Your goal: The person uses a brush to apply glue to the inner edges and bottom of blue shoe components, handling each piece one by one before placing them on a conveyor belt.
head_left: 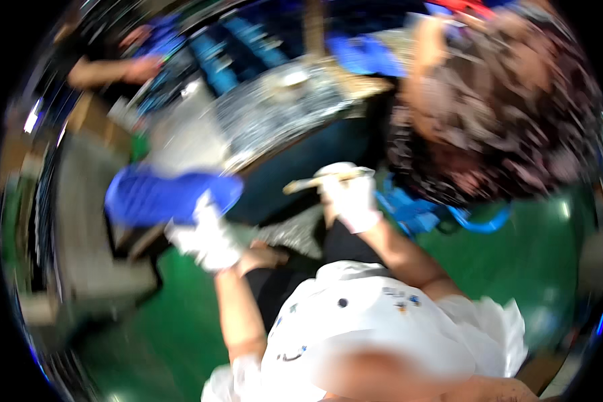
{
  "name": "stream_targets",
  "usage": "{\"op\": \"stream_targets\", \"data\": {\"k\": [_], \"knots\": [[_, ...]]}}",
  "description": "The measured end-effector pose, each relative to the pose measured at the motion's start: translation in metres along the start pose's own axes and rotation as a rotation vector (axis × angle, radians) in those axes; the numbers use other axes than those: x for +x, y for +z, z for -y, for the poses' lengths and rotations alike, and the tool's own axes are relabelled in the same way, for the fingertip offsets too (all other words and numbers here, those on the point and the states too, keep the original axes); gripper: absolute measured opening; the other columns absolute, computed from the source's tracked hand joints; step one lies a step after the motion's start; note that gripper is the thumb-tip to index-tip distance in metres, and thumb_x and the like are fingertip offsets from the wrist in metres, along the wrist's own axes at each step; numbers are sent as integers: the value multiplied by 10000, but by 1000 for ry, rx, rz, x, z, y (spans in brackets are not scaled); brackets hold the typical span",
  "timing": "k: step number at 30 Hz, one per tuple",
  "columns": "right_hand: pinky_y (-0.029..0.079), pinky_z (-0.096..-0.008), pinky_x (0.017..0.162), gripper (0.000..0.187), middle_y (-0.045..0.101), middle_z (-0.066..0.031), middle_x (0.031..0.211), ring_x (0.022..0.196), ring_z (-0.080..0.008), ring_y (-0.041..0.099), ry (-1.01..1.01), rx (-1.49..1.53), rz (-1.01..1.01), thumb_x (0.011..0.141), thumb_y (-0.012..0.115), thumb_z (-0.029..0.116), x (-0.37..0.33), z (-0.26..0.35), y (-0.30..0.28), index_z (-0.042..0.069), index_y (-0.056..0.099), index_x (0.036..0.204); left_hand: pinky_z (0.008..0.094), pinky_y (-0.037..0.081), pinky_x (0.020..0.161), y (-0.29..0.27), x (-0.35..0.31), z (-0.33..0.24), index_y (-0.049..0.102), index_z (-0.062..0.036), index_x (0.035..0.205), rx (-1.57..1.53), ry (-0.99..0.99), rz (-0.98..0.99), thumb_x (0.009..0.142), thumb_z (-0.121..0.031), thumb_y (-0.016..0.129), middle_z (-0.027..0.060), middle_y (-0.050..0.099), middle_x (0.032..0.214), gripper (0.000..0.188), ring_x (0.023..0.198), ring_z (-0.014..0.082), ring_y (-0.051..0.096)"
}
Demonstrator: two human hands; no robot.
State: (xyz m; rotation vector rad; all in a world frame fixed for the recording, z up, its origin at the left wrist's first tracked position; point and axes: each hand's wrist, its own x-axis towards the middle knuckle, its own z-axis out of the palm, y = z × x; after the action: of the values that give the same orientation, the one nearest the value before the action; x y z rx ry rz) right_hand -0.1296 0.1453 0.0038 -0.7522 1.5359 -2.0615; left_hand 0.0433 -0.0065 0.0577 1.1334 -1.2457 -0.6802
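My left hand [210, 236], in a white glove, grips the near edge of a blue shoe sole [155, 195], with a finger or thumb laid over its right part. The sole is held out to the left, above the corner of a grey bench. My right hand [350, 194], also white-gloved, is closed around a thin pale stick-like tool [308, 185] that points left. Motion blur hides what kind of tool it is. The two hands are apart, and the tool does not touch the sole.
A plastic-wrapped worktable [281, 110] ahead carries a round white container [293, 82] and more blue soles [362, 55]. A person in a patterned top [496, 107] sits close at right by a blue stool [415, 208]. Another person's arm [114, 70] reaches in at far left.
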Motion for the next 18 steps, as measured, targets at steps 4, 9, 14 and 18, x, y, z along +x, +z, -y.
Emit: {"op": "stream_targets", "data": {"k": [4, 9, 14, 18], "knots": [[475, -219, 605, 144, 618, -85, 844, 658, -114, 576, -477, -259, 24, 821, 558, -89, -19, 52, 11, -28, 627, 931, 322, 490, 794, -6, -24, -11, 509, 3, 992, -143, -18, 59, 692, -170, 844, 106, 621, 939, 482, 851, 177, 590], [412, -244, 521, 187, 580, -68, 733, 578, -125, 516, -576, -333, 154, 733, 623, -99, -14, 60, 22, -9, 639, 896, 314, 487, 824, 0, -47, -14, 471, 1, 1050, -71, -3, 95, 715, -73, 815, 107, 594, 986, 485, 875, 160, 583], [432, -286, 522, 179, 612, -80, 711, 587, -180, 548, -709, -568, 236, 717, 665, -60, -11, 73, 32, 16, 655, 879, 334, 498, 899, 1, -48, -8, 431, -7, 1216, -143, 136, 107, 720, 16, 787, 130, 548, 1151, 611, 991, 197, 594], [434, -290, 523, 165, 618, -76, 712, 585, -192, 549, -632, -479, 161, 718, 666, -52, -14, 75, 31, 20, 655, 867, 340, 514, 890, 4, -50, -3, 422, -12, 1204, -125, 112, 95, 716, 31, 780, 136, 553, 1148, 607, 1004, 207, 598]]}}
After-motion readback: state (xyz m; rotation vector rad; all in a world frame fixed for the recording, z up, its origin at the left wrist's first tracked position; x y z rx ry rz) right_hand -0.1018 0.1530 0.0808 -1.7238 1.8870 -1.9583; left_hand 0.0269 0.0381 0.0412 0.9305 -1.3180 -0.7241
